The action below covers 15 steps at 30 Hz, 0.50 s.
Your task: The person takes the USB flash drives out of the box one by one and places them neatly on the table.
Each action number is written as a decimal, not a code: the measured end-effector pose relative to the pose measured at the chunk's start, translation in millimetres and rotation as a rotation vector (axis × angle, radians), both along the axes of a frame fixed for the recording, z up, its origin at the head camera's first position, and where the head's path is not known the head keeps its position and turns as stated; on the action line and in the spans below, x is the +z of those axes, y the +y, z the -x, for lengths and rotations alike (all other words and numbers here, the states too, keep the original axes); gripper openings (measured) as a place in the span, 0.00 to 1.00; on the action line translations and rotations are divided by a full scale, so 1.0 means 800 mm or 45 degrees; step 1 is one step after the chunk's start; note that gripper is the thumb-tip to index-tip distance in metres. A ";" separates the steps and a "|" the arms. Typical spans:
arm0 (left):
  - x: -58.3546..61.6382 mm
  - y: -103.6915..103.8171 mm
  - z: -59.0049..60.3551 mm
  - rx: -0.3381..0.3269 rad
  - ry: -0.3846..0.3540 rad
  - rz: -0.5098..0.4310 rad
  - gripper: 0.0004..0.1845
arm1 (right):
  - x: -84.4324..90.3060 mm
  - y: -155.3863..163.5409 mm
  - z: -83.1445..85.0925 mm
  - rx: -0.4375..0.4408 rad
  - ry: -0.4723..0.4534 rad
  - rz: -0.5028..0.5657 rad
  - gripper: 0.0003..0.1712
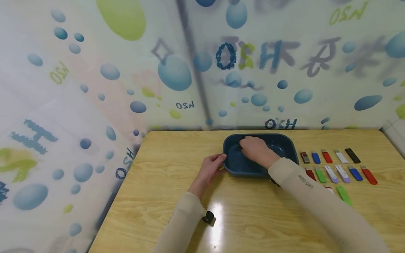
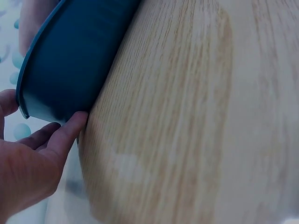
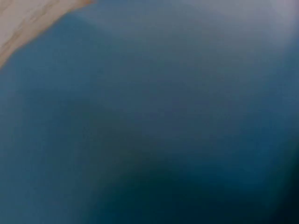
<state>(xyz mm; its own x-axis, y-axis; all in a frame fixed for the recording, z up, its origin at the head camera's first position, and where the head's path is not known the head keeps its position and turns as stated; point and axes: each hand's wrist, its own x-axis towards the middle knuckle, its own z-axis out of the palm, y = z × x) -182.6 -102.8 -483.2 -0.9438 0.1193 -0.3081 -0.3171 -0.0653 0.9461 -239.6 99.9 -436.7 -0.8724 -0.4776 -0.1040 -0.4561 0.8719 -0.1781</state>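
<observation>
On the desk [image 1: 177,196], dark blue tray [image 1: 286,144] steadied at its near-left corner by left hand [image 1: 209,172], right hand [image 1: 256,149] inside with fingers curled, contents unclear; coloured USB sticks [image 1: 335,165] mostly unsorted alongside.

Your tray [image 1: 292,147] is a deep, plain blue; the left wrist view shows its outer wall [image 2: 70,60] in the same blue, and the right wrist view is filled with that colour, blurred. The table [image 1: 177,158] under it is pale yellow wood with darker grain streaks. Your sleeves [image 1: 316,196] are beige, the right one with small dark lettering. Beside the tray lie your USB sticks [image 1: 335,165]: blue, red, white, black, green, lilac, and one dark red. The curtain [image 1: 126,70] behind is whitish, printed with blue bubbles, lime-green blobs and blue and grey letters.
</observation>
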 end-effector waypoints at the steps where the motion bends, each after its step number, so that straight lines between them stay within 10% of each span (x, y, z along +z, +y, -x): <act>1: 0.000 0.000 0.000 -0.002 0.005 -0.005 0.30 | -0.001 -0.001 -0.001 -0.003 -0.004 -0.019 0.07; 15: -0.001 0.002 -0.002 0.002 0.013 -0.014 0.30 | -0.012 0.009 -0.008 0.133 -0.016 0.036 0.10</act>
